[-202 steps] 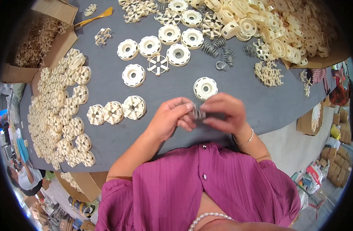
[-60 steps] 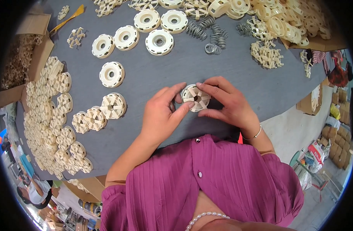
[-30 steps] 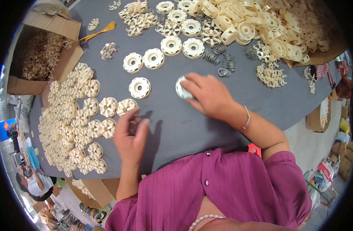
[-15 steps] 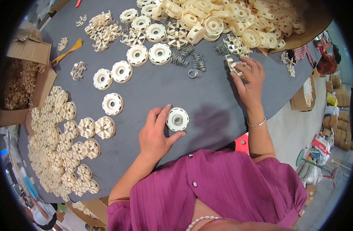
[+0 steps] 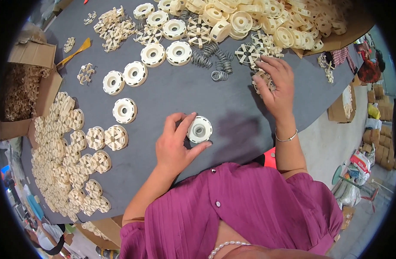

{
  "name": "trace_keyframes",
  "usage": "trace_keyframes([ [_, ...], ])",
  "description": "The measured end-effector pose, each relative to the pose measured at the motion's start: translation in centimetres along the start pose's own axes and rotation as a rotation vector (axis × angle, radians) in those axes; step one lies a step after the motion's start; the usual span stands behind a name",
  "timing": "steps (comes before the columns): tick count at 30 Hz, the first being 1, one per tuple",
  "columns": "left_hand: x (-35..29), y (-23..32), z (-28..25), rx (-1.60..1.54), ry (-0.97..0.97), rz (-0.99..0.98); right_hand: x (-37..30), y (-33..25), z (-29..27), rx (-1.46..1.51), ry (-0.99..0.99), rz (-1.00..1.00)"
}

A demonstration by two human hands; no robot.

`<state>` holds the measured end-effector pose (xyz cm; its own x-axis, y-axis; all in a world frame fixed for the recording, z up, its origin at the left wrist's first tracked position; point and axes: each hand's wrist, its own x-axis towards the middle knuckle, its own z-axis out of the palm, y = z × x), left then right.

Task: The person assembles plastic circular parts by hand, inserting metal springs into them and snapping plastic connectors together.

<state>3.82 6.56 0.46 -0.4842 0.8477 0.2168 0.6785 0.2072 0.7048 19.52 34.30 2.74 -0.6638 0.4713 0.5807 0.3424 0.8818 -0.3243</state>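
Note:
A round cream plastic ring (image 5: 205,136) with a coil spring (image 5: 199,130) in its centre stands just above the front edge of the table. My left hand (image 5: 176,140) grips its left side between fingers and thumb. Farther right, my right hand (image 5: 279,88) is curved around a cream spoked plastic piece (image 5: 269,80), thumb across it and index finger stretched past it. The hand partly hides that piece. Another spoked disc (image 5: 247,55) lies flat just beyond the fingertips, beside loose springs (image 5: 219,76) and a small heap of similar pieces.
Loose rings (image 5: 125,111) lie in a line on the dark table (image 5: 163,95). Finished-looking assemblies (image 5: 55,172) crowd the left side, near a cardboard box (image 5: 47,93) of parts. A large pile of cream rings (image 5: 243,21) fills the far side. A yellow strip (image 5: 79,49) lies at far left.
My right hand's fingers have stretched out leftward, and the piece under them has tipped flatter. A spoked disc now lies beyond the fingertips. My left hand keeps its ring, slightly tilted.

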Motion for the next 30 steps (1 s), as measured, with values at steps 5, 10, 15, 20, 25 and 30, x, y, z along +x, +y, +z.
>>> trace_keyframes([
  [5,-0.1,-0.4,0.4,-0.033,-0.038,-0.039,2.5,1.7,2.2,-0.216,-0.07,-0.054],
  [10,0.1,-0.6,0.1,-0.099,0.024,0.003,6.2,3.9,2.4,-0.317,-0.298,-0.012],
  [15,-0.3,-1.0,0.4,-0.113,-0.017,-0.04,6.6,2.3,2.0,-0.187,-0.002,-0.185],
  [20,-0.3,-1.3,0.5,-0.145,0.013,-0.019,5.5,0.8,1.8,0.047,0.167,-0.213],
  [25,0.5,-0.8,-0.4,-0.144,0.046,0.038,4.5,0.0,-0.2,0.27,0.176,0.053],
  [30,-0.9,-0.7,-0.8,-0.103,-0.159,-0.046,3.4,-1.5,-0.5,0.252,0.092,0.021],
])
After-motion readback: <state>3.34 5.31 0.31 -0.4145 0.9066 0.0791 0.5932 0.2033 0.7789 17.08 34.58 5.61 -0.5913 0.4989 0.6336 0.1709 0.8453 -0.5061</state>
